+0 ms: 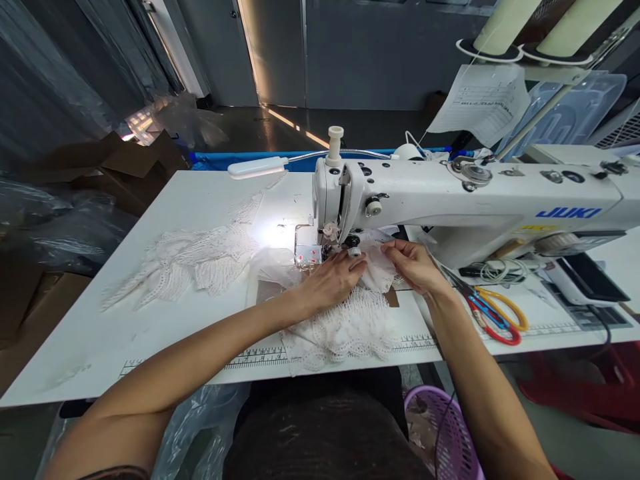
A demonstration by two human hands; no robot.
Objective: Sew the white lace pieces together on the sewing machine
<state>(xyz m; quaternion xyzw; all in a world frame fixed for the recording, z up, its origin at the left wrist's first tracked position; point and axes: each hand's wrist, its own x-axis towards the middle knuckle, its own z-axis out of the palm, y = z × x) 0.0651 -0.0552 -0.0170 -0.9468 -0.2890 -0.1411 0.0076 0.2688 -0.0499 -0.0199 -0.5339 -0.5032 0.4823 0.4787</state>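
White lace fabric [345,327] with scalloped edges lies gathered under the head of a white sewing machine [420,193] and drapes toward the table's front edge. My left hand [333,280] is beside the presser foot, its fingers bunched together on the sheer part of the fabric. Right of the needle area, my right hand [413,267] pinches the fabric between thumb and fingers, lifting it a little. The needle tip is hidden behind my left fingers. More white lace [200,260] spreads over the table to the left of the machine.
Scissors with orange handles [505,310], and red and blue-handled tools beside them, lie right of my right forearm. A lamp [257,167] lights the needle area. Thread cones [505,27] stand above. A purple basket [445,427] sits below; cardboard boxes [120,167] are left.
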